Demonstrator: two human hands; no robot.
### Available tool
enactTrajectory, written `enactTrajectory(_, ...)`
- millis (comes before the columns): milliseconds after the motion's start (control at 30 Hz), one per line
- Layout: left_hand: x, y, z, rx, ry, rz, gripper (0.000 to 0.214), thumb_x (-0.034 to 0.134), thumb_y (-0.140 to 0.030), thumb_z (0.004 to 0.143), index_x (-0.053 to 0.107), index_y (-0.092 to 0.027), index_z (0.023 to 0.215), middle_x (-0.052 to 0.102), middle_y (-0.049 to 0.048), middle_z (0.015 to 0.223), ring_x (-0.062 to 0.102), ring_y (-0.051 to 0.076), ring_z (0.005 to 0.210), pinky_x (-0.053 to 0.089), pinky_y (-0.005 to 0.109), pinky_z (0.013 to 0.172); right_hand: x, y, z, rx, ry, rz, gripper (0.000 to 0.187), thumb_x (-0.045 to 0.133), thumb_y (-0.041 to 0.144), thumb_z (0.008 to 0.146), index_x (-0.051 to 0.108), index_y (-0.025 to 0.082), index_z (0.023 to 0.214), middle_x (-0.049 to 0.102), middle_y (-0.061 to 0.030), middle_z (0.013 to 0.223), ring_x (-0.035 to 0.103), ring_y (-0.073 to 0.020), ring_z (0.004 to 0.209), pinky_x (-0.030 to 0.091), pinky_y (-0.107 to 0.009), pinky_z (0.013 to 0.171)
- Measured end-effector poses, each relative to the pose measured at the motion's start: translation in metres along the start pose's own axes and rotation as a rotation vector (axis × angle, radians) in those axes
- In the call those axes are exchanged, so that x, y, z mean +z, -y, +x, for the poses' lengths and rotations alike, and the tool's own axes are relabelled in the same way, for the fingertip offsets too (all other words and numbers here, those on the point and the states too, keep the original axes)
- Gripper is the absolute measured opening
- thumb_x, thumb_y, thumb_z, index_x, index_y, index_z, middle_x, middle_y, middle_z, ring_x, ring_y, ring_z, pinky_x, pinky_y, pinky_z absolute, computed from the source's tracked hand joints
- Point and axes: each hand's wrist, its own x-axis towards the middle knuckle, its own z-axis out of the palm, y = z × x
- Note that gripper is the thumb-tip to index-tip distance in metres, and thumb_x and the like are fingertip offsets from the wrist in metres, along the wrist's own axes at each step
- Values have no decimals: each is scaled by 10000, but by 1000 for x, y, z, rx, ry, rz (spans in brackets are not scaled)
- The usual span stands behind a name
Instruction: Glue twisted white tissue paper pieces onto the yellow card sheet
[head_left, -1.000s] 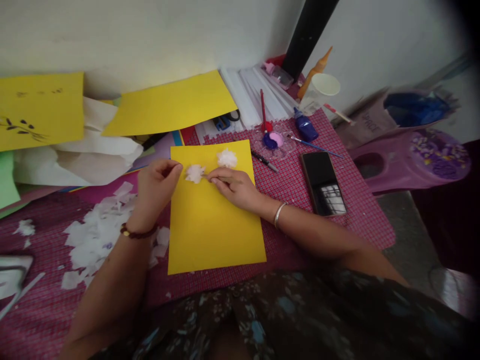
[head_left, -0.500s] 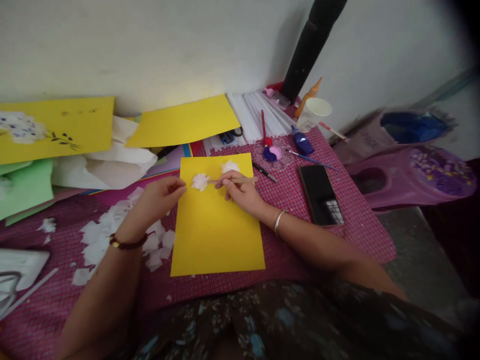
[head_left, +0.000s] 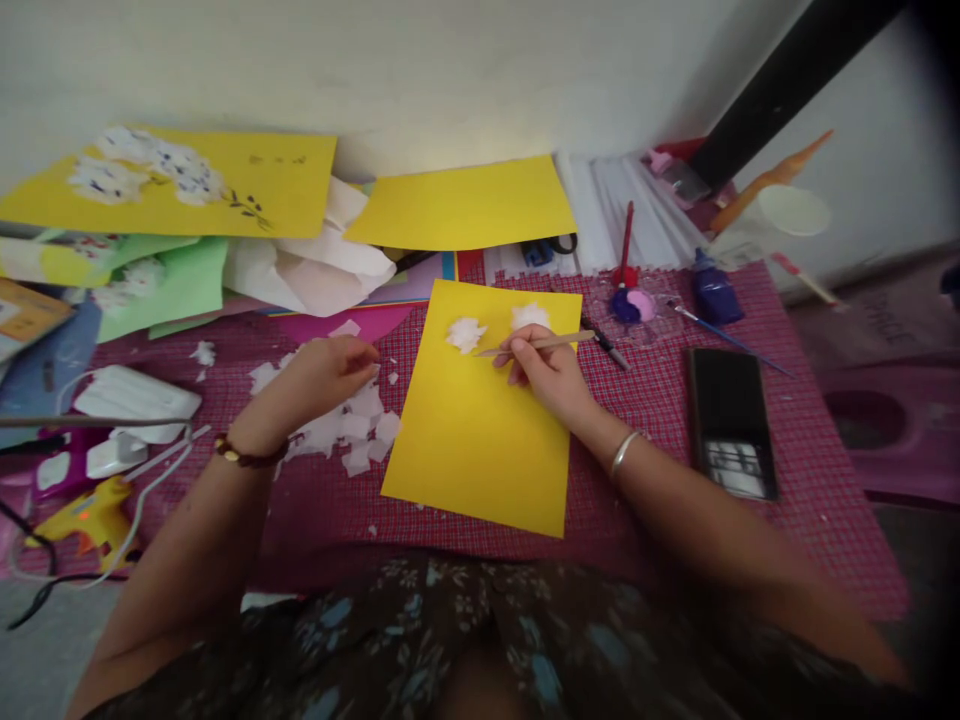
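Observation:
A yellow card [head_left: 480,430] lies on the checked cloth in front of me. Two white ruffled paper flowers sit near its top: the left flower [head_left: 466,334] and the right flower [head_left: 530,317], the latter partly covered by my fingers. My right hand [head_left: 544,370] grips a thin wooden stick [head_left: 559,341], its tapered tip close to the left flower's lower edge. Left of the card, my left hand [head_left: 326,378] hovers over loose white paper pieces [head_left: 352,428]. Its fingers are curled together, and anything between them is hidden.
A phone [head_left: 731,420], blue paint bottle [head_left: 716,288], paintbrush [head_left: 731,340], black pen [head_left: 609,348] and paint palette [head_left: 634,305] lie to the right. Decorated yellow card [head_left: 277,185] and another yellow sheet [head_left: 469,205] are behind. A yellow glue gun [head_left: 94,515] with cords lies left.
The view has swung left, bringing the glue gun into sight. My left hand has drawn away from the card's edge toward the paper pieces. The stick's tip has backed off slightly from the left flower.

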Motion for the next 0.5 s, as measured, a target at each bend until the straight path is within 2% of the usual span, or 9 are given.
enactTrajectory(167, -24, 14, -20, -113, -305, -23, 306, 628, -389, 847, 756, -145, 982, 753, 80, 910, 628, 192, 773, 458, 302, 721, -1, -1, -1, -5, 2, -21, 306, 592, 509, 958, 567, 221, 860, 700, -1, 780, 560, -80, 525, 415, -252, 511)
enactTrajectory(233, -23, 17, -22, -106, -294, -11, 281, 625, -376, 848, 750, -147, 951, 742, 75, 886, 613, 186, 761, 452, 304, 714, 0, 0, -1, -14, 11, -34, 292, 592, 491, 960, 573, 217, 859, 699, -4, 783, 567, -83, 535, 420, -257, 520)
enactTrajectory(333, -9, 14, -17, 9, -206, 40, 259, 623, -379, 848, 742, -164, 929, 725, 91, 902, 635, 224, 824, 488, 348, 788, 0, 1, -1, -17, 24, -41, 284, 591, 481, 961, 579, 215, 864, 698, -7, 780, 574, -88, 546, 424, -259, 525)
enactTrajectory(400, 1, 12, -11, 79, -222, 149, 273, 637, -373, 834, 737, -168, 985, 713, 121, 969, 643, 283, 951, 492, 412, 908, 1, 1, -1, -13, 24, -38, 290, 590, 489, 959, 578, 216, 864, 695, -6, 775, 568, -88, 544, 423, -258, 522)
enactTrajectory(500, 7, 17, -5, 46, -275, 295, 262, 651, -354, 803, 706, -168, 979, 680, 148, 1008, 607, 351, 1065, 456, 485, 1002, 1, 1, -1, -2, 26, -40, 310, 595, 515, 952, 575, 220, 860, 697, -6, 771, 562, -90, 544, 426, -257, 519)
